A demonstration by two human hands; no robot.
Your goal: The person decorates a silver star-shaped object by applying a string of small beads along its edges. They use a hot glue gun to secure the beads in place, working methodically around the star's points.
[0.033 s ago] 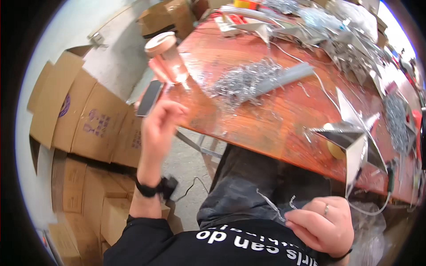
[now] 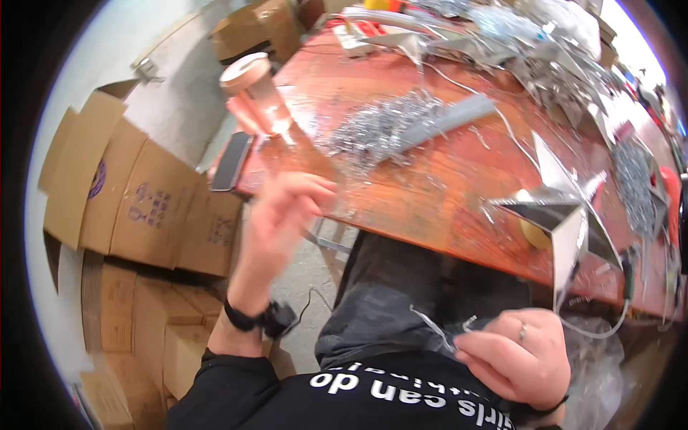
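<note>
My right hand [image 2: 516,355], with a ring on one finger, is closed in a pinch over my lap. From its fingertips sticks out a thin silver strand [image 2: 431,322], with a second short end beside it. My left hand [image 2: 287,215] is raised by the table's near left edge. Its fingers look bent but are smeared by motion, and nothing shows clearly in them. Beyond it a heap of silver tinsel strips [image 2: 380,129] lies on the red-brown table [image 2: 430,208]. A grey translucent bar [image 2: 451,120] rests against the heap. A shiny silver star [image 2: 570,201] stands near my right hand.
A lidded cup [image 2: 251,79] and a dark phone [image 2: 231,161] are at the table's left edge. More silver stars [image 2: 552,79] pile up at the back right. A white cable [image 2: 512,129] crosses the table. Cardboard boxes [image 2: 143,193] stand at left.
My left hand has moved right and slightly down, and its fingers look less tightly bunched. My right hand keeps its pinch on the strand. The whole view has shifted slightly.
</note>
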